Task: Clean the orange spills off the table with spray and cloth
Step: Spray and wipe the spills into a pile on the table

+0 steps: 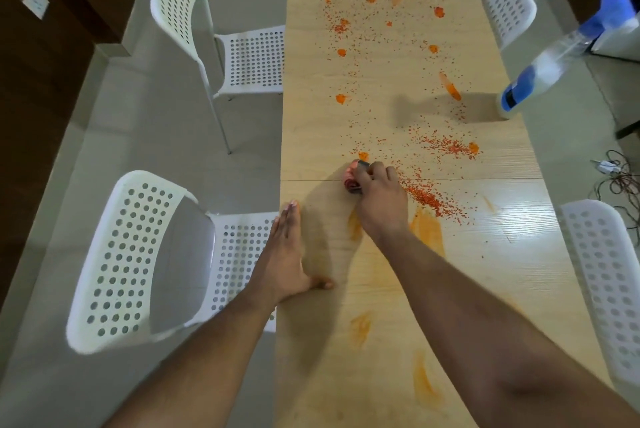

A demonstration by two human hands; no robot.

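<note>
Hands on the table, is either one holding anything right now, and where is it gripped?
The right hand grips a bunched pinkish cloth, which sticks out past the fingers onto the table. The left hand holds nothing; it lies flat at the table's edge.

The long table (346,375) is being viewed steeply downward from head height at its near end, lengthwise toward its far edge.

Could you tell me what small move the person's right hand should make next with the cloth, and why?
Probably push the bunched cloth forward and rightward. The right hand grips it just short of the thick orange granules, while the wood nearer the person shows only faint orange smears. The left hand presses flat on the table edge, bracing. The spray bottle stands aside.
</note>
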